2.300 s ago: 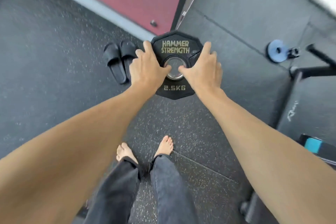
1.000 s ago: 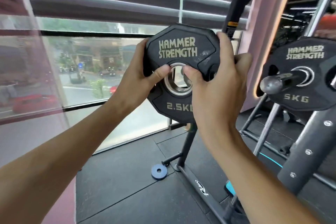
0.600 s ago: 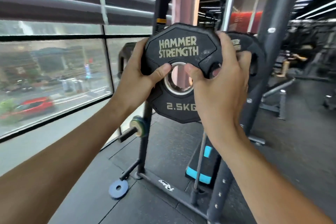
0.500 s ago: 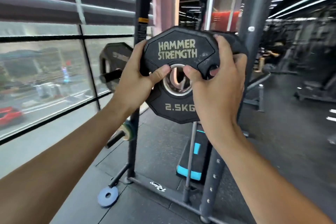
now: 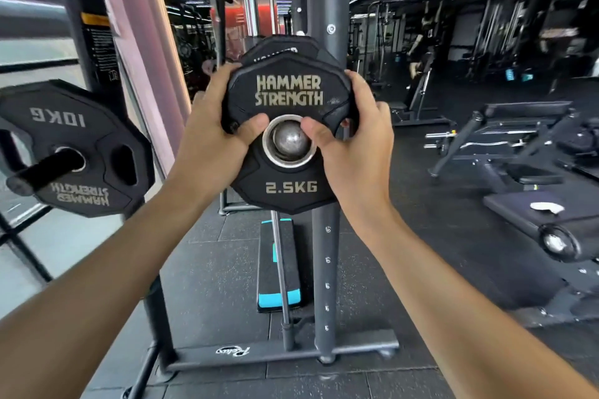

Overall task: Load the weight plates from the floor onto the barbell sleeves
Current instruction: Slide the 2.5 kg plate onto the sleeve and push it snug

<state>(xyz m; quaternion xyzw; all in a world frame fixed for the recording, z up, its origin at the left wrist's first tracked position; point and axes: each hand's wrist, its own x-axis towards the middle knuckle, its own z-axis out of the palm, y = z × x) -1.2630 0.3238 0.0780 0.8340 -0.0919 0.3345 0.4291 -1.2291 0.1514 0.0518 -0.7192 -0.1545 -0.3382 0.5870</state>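
A black 2.5 kg plate [image 5: 288, 188] marked HAMMER STRENGTH is upright at chest height. My left hand [image 5: 214, 139] grips its left edge, thumb by the centre hole. My right hand [image 5: 353, 139] grips its right edge, thumb also at the hole. The round steel end of the barbell sleeve [image 5: 290, 139] shows inside the plate's hole. A larger black plate [image 5: 285, 48] sits on the sleeve just behind it.
A 10 kg plate [image 5: 74, 152] hangs on a storage peg at the left. The rack upright [image 5: 321, 3] stands behind the plates, its base bar [image 5: 278, 353] on the floor. A black-and-teal step [image 5: 278, 269] lies below. Benches [image 5: 518, 139] fill the right side.
I lifted the 2.5 kg plate from the floor and turned right with it. Its hole now lines up on the barbell sleeve end, in front of the loaded plate.
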